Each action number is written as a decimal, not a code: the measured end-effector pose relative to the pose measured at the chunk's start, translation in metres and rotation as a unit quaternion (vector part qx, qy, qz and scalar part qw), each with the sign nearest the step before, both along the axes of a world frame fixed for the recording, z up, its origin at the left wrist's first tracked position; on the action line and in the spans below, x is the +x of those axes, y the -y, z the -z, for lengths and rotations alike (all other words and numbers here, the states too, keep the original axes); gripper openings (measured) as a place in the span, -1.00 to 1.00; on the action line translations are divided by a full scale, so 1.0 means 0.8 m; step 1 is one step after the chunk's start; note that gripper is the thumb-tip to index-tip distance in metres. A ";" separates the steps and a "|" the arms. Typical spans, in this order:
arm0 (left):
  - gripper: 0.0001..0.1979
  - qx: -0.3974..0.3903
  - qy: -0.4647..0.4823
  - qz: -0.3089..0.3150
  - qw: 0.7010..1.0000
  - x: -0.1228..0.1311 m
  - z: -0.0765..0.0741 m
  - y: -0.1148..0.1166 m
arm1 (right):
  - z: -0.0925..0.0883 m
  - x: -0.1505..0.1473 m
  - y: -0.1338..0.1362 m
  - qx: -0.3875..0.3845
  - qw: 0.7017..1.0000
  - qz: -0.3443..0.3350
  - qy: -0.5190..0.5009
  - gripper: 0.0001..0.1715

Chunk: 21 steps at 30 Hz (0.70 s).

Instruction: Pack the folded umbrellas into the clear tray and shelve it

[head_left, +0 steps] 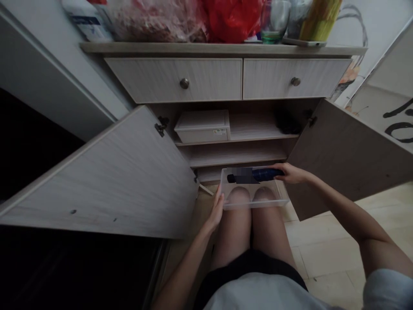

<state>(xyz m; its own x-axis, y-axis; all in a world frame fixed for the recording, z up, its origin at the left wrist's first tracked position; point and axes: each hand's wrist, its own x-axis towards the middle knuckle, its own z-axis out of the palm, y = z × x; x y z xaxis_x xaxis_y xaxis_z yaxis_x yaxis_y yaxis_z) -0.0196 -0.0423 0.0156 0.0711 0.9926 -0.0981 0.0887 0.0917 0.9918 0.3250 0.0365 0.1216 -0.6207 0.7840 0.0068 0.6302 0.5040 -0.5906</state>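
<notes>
A clear plastic box (254, 204) rests over my knees, its see-through bottom showing them. My left hand (218, 209) grips the box by its left wall. My right hand (290, 173) is closed round the right end of a dark blue bottle (267, 174). The bottle lies sideways along the far side of the box, black cap pointing left; a blurred patch covers its middle. I cannot tell whether it touches the box's bottom.
In front stands a cabinet with its left door (106, 172) and right door (348, 159) swung open. A white lidded box (203, 125) and a dark item (286, 121) are on the upper shelf. Bags, a glass (275, 21) and a white bottle (87, 21) crowd the top.
</notes>
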 end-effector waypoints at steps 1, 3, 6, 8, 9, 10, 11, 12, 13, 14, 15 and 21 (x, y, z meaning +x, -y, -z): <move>-0.12 0.001 0.001 0.000 1.000 0.000 0.000 0.000 | 0.006 -0.005 -0.003 0.006 1.000 -0.010 0.006 -0.44; -0.13 -0.002 0.000 0.001 1.000 -0.001 0.002 0.001 | 0.019 -0.013 -0.010 0.018 0.999 -0.026 0.015 -0.44; -0.13 -0.007 -0.008 0.005 1.000 -0.005 0.004 0.001 | 0.040 -0.023 -0.022 0.042 0.998 -0.042 0.024 -0.44; -0.12 -0.011 -0.005 0.004 1.000 -0.007 0.005 0.002 | 0.052 -0.028 -0.028 0.066 0.997 -0.035 0.032 -0.43; -0.11 -0.013 0.001 0.002 1.000 -0.007 0.005 0.002 | 0.057 -0.030 -0.030 0.078 0.996 -0.028 0.039 -0.43; -0.10 -0.016 0.008 -0.001 1.000 -0.008 0.006 0.002 | 0.061 -0.032 -0.031 0.087 0.995 -0.020 0.051 -0.42; -0.09 -0.020 0.014 -0.005 1.000 -0.008 0.007 0.002 | 0.064 -0.035 -0.031 0.096 0.993 -0.014 0.068 -0.41; -0.08 -0.022 0.020 -0.009 1.000 -0.007 0.008 0.002 | 0.066 -0.039 -0.031 0.104 0.990 -0.008 0.091 -0.40; -0.07 -0.023 0.025 -0.011 0.999 -0.007 0.008 0.002 | 0.067 -0.043 -0.029 0.114 0.986 -0.001 0.119 -0.39; -0.06 -0.024 0.029 -0.011 0.999 -0.006 0.009 0.003 | 0.067 -0.047 -0.028 0.126 0.980 0.007 0.151 -0.41; -0.06 -0.023 0.031 -0.010 0.999 -0.005 0.010 0.003 | 0.067 -0.052 -0.027 0.141 0.972 0.016 0.185 -0.45; -0.19 0.001 0.011 -0.024 1.000 -0.001 0.005 0.003 | 0.069 -0.070 -0.028 0.196 0.942 0.027 0.270 -0.65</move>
<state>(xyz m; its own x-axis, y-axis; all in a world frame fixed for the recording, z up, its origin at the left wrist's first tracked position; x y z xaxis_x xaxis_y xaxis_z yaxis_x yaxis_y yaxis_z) -0.0205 -0.0449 0.0115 0.0259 0.9952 -0.0941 0.0615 0.0924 0.9938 0.2686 0.0586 0.0665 -0.5759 0.8175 -0.0033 0.8165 0.5754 0.0475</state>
